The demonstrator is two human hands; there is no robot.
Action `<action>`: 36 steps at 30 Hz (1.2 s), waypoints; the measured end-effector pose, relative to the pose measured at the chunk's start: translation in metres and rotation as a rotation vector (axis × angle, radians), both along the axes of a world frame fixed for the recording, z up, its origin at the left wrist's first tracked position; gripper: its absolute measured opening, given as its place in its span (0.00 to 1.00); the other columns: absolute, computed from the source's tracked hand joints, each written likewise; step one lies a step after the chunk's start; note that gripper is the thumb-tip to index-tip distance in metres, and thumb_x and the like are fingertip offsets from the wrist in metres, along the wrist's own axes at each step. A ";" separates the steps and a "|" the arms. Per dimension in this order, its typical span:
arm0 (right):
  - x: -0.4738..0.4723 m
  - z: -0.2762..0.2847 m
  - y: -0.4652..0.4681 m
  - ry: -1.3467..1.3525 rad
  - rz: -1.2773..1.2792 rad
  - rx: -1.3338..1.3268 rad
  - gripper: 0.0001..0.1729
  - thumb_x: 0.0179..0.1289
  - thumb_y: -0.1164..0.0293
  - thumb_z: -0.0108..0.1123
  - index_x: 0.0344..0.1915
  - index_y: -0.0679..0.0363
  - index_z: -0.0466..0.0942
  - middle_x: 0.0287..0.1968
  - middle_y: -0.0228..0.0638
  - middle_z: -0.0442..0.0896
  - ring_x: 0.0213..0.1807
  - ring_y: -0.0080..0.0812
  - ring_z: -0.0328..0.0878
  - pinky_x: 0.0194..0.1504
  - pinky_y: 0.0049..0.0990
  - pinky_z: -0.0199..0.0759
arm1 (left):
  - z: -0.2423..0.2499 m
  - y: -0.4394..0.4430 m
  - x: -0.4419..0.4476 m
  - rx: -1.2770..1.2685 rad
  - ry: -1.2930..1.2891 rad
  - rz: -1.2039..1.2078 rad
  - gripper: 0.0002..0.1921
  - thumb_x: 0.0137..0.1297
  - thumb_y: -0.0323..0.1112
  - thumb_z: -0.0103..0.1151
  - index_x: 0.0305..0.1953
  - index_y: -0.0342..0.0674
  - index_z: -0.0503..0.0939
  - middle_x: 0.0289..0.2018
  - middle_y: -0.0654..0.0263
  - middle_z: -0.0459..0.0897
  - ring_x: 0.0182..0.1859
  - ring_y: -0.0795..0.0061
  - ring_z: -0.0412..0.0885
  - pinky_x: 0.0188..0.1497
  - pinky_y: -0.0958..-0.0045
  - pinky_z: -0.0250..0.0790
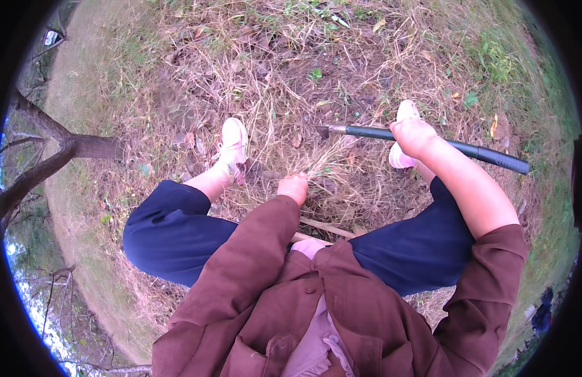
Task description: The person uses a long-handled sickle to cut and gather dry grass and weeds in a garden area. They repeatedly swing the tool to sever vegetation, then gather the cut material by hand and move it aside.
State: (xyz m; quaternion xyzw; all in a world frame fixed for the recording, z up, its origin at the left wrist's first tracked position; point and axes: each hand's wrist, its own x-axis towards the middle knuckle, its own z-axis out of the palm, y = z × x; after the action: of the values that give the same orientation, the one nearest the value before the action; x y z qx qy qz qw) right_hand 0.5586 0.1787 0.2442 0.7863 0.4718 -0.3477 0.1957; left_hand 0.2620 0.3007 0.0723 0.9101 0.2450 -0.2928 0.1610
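My right hand is wrapped around the dark green handle of a small hand hoe. The handle's black grip end points out to the right. At the other end, a metal socket carries a short dark blade, which is just above or touching the ground; I cannot tell which. Below and left of the blade, my left hand is closed on a bunch of dry grass. Its stalks fan out to the upper right from the fist. The fingertips are partly hidden.
My shoes stand apart on ground strewn with straw and dead leaves. Wooden slats, perhaps of a low seat, show between my legs. A forked tree trunk rises at the left. Some green plants grow at the upper right.
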 end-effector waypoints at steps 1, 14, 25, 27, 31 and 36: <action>0.003 0.007 0.000 -0.023 0.026 -0.043 0.13 0.57 0.76 0.54 0.43 0.60 0.77 0.42 0.44 0.82 0.47 0.42 0.80 0.48 0.36 0.74 | -0.002 0.003 -0.002 0.025 0.001 0.011 0.09 0.63 0.30 0.46 0.41 0.41 0.77 0.39 0.55 0.83 0.45 0.58 0.82 0.44 0.59 0.74; 0.033 0.093 -0.008 -0.181 -0.032 0.217 0.11 0.56 0.79 0.52 0.38 0.60 0.77 0.35 0.44 0.81 0.41 0.45 0.80 0.43 0.40 0.75 | -0.002 0.100 0.015 0.245 -0.496 0.258 0.09 0.60 0.31 0.52 0.39 0.37 0.68 0.34 0.48 0.77 0.39 0.47 0.77 0.42 0.54 0.70; 0.062 0.065 -0.012 -0.139 -0.250 0.522 0.11 0.53 0.81 0.52 0.38 0.62 0.75 0.31 0.48 0.81 0.38 0.47 0.80 0.42 0.40 0.74 | 0.130 0.049 0.136 -0.002 0.052 0.052 0.49 0.44 0.45 0.72 0.66 0.40 0.54 0.69 0.51 0.50 0.71 0.50 0.45 0.66 0.39 0.46; 0.069 0.064 -0.015 -0.120 -0.289 0.511 0.11 0.53 0.82 0.51 0.38 0.62 0.75 0.31 0.47 0.81 0.39 0.47 0.80 0.42 0.41 0.74 | 0.145 0.018 0.155 0.125 -0.047 -0.178 0.56 0.40 0.47 0.73 0.69 0.40 0.49 0.69 0.47 0.48 0.72 0.49 0.43 0.68 0.43 0.44; 0.079 0.060 -0.016 -0.095 -0.319 0.505 0.11 0.55 0.80 0.50 0.38 0.61 0.75 0.33 0.48 0.81 0.38 0.46 0.81 0.41 0.41 0.74 | 0.112 -0.062 0.175 -0.156 -0.630 -0.452 0.34 0.47 0.36 0.66 0.55 0.24 0.67 0.57 0.45 0.68 0.64 0.51 0.63 0.67 0.59 0.56; 0.084 0.051 -0.020 -0.037 -0.373 0.476 0.11 0.56 0.79 0.50 0.40 0.60 0.75 0.34 0.47 0.81 0.39 0.46 0.81 0.41 0.40 0.74 | 0.017 -0.101 0.171 0.046 -0.231 -0.971 0.37 0.56 0.46 0.59 0.63 0.31 0.60 0.65 0.49 0.58 0.70 0.55 0.53 0.71 0.55 0.41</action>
State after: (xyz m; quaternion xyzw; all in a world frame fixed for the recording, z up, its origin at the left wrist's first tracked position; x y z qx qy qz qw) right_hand 0.6430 0.1588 0.2954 0.8894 0.3838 -0.2427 -0.0527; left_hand 0.4325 0.1998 0.0897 0.9489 -0.2200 -0.2259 0.0120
